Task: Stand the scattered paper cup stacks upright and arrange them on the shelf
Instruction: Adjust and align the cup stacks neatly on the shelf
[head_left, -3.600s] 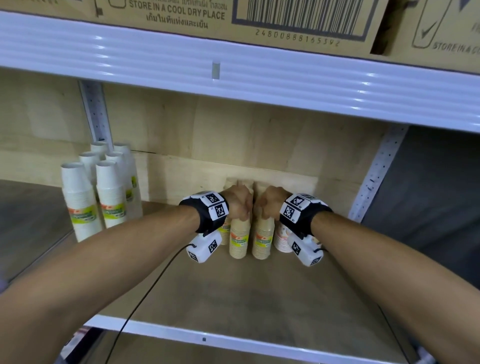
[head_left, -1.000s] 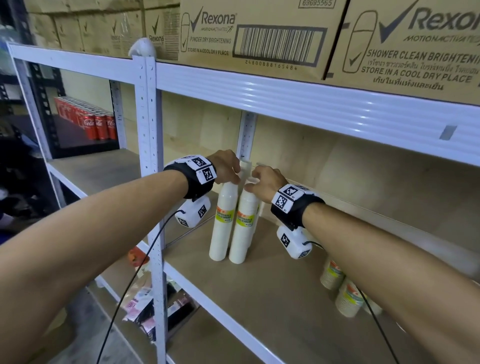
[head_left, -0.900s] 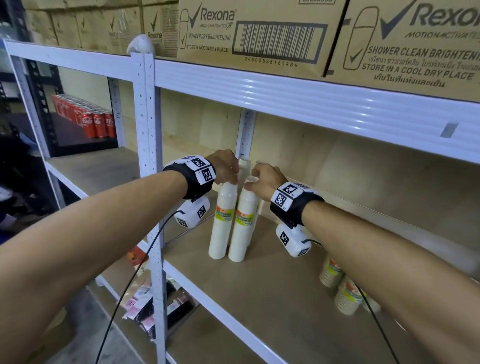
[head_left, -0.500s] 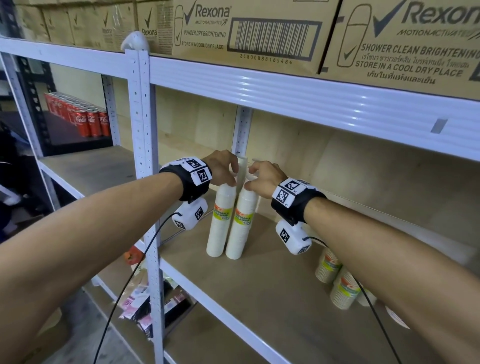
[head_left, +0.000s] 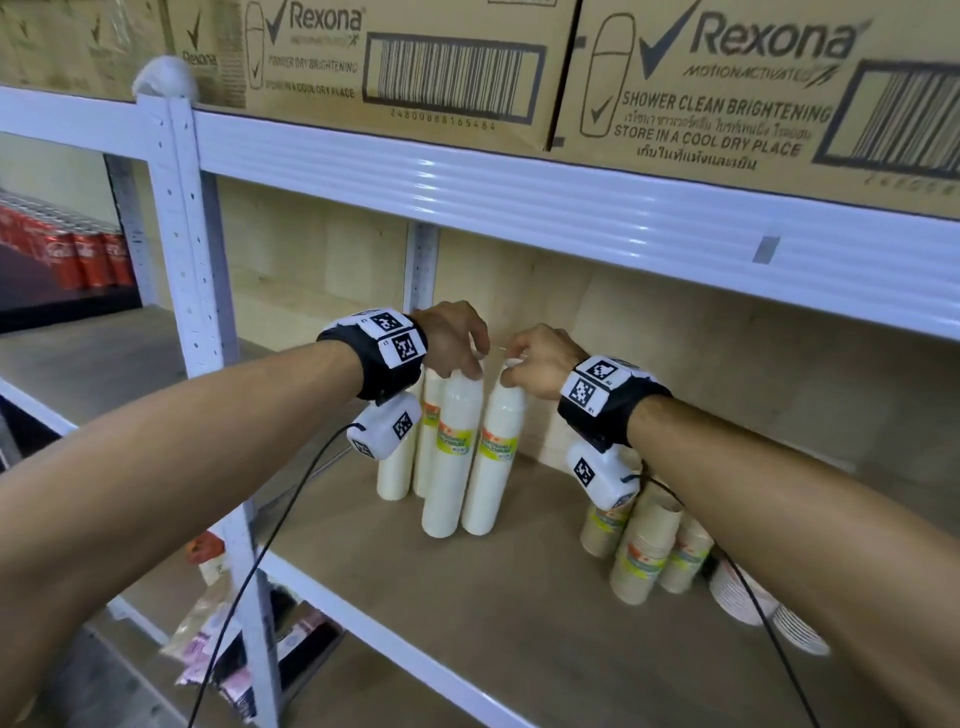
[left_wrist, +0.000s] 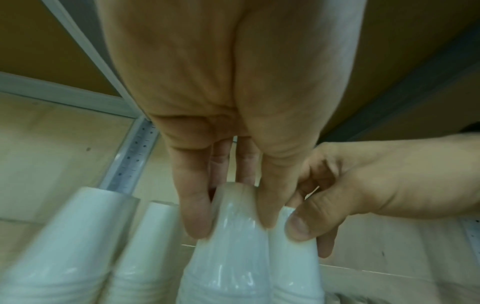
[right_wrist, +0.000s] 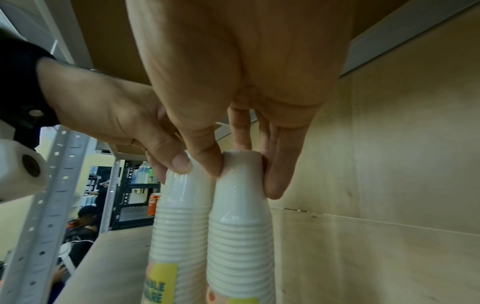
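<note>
My left hand (head_left: 453, 339) pinches the top of one white cup stack (head_left: 451, 452); my right hand (head_left: 535, 360) pinches its neighbour (head_left: 492, 457). Both stand upright, touching, on the shelf (head_left: 509, 613), brown cup stacks (head_left: 644, 545) to their right.

Your forearms bare, no sleeves. Your left wrist band (head_left: 375, 358): black strap, white panels printed with black square markers. White rounded camera pod (head_left: 385, 432) hangs below it, marker on its side, thin black cable (head_left: 260, 561) trailing down. Your right wrist band (head_left: 608, 397) matches; its white pod (head_left: 600, 475) also marker-tagged, with black cable (head_left: 758, 613).
</note>
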